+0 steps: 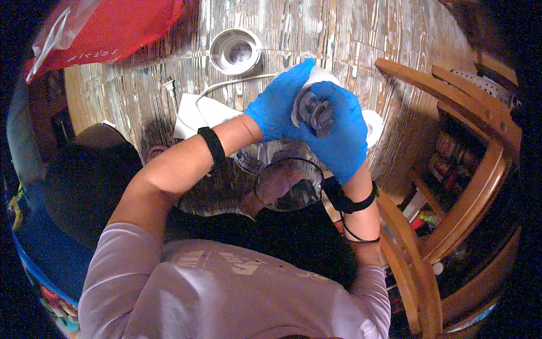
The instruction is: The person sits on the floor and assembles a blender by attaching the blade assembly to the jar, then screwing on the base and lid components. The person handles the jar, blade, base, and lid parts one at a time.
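Observation:
Both my hands wear blue gloves and close round a white cylindrical appliance part [315, 113], its dark, ridged end turned toward me. My left hand [275, 107] grips its left side. Wrapped over its right side is my right hand [345, 138]. A white cord [223, 85] runs to my left glove; whether it joins the held part is hidden. Below the hands stands a clear round container [289, 183], with another clear piece [248, 161] beside it. Partly behind my right glove lies a white round piece [372, 127].
A white ring-shaped housing [236, 52] stands farther back on the wood-patterned table [350, 34]. To the left are a plug [170, 88] and a white sheet [189, 116]. A red bag [113, 34] occupies the far left. Wooden chair parts [474, 107] stand at the right.

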Action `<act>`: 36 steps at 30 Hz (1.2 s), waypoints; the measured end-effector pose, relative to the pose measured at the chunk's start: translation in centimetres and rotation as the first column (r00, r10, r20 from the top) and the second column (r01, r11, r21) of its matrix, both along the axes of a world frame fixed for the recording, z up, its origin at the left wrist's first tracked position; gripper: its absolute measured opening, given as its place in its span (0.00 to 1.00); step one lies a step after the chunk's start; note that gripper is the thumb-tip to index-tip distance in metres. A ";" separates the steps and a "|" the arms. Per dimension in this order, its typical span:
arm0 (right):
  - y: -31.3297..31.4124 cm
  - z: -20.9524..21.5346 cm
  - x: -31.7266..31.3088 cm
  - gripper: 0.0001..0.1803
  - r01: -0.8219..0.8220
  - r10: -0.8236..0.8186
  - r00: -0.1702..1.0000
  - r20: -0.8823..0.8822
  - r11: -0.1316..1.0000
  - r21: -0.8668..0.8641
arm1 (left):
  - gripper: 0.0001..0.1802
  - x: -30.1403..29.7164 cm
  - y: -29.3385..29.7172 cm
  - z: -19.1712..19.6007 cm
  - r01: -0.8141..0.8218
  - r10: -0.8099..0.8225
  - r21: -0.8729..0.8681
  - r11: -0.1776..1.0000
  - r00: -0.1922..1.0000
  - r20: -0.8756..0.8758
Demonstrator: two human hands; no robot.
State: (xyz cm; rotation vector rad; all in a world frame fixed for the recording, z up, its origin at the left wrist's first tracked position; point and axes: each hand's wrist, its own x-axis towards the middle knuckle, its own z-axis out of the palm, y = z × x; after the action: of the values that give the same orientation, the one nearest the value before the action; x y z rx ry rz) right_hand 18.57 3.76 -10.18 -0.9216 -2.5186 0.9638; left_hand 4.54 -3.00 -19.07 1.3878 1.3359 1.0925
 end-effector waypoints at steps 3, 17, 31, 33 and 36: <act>-0.6 -0.1 -0.3 0.33 0.068 -0.068 0.998 0.007 0.998 0.018 | 0.40 0.3 0.1 -0.5 0.011 0.009 -0.065 0.998 0.954 0.301; 0.9 1.9 1.6 0.57 0.115 -0.135 0.987 -0.085 0.972 -0.207 | 0.71 -0.7 -0.1 0.0 -0.023 0.029 0.049 0.999 0.990 -0.141; 1.6 0.9 8.3 0.19 0.413 -0.403 0.910 0.095 0.869 -0.273 | 0.79 -0.6 -0.2 0.4 0.019 -0.018 -0.139 0.990 1.000 0.004; 1.7 0.7 8.9 0.16 0.407 -0.403 0.913 0.063 0.892 -0.194 | 0.80 -0.7 -0.3 0.6 0.036 -0.024 -0.146 0.989 0.996 0.087; 1.7 0.5 10.2 0.17 0.390 -0.374 0.921 0.110 0.885 -0.254 | 0.80 -1.0 -0.1 0.5 0.068 -0.067 -0.107 0.992 0.998 0.016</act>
State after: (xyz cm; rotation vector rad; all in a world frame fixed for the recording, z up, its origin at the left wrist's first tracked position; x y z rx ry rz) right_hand 28.75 5.49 -9.71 -1.4816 -2.1518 1.1759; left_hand 3.58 -3.14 -18.52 1.3354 1.3105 0.9683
